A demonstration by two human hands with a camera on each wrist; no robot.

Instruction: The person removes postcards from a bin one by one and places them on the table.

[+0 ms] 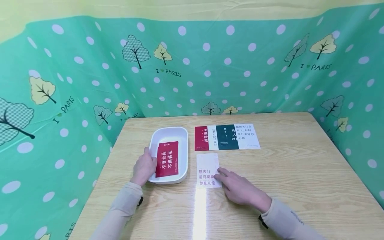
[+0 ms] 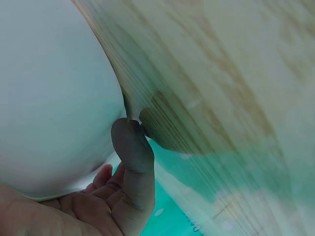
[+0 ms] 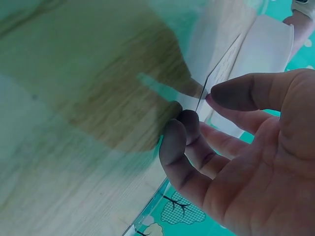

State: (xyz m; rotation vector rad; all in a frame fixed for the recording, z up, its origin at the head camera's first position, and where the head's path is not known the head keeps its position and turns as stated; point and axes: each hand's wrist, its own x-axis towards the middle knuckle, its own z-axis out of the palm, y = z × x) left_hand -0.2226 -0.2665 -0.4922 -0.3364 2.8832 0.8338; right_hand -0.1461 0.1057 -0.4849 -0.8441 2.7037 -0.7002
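Note:
A white plastic tub (image 1: pixel 185 160) stands on the left of the table, with red printed cards (image 1: pixel 168 159) lying in it. At the tub's left side, my left hand (image 1: pixel 144 167) grips its wall; the left wrist view shows the thumb (image 2: pixel 132 147) against the outside of the tub (image 2: pixel 54 98). To the right of the tub lies a white card with red lettering (image 1: pixel 207 170). My right hand (image 1: pixel 237 185) pinches this card's right edge, thumb and forefinger meeting at the card (image 3: pixel 222 61) in the right wrist view.
Behind the white card lies an overlapping row of cards: a red one (image 1: pixel 201 138), a narrow white one (image 1: pixel 212 137), dark green ones (image 1: pixel 226 140) and a white one with grey-blue lettering (image 1: pixel 249 136). A green patterned cloth (image 1: pixel 198 83) hangs around the wooden table (image 1: pixel 300 166).

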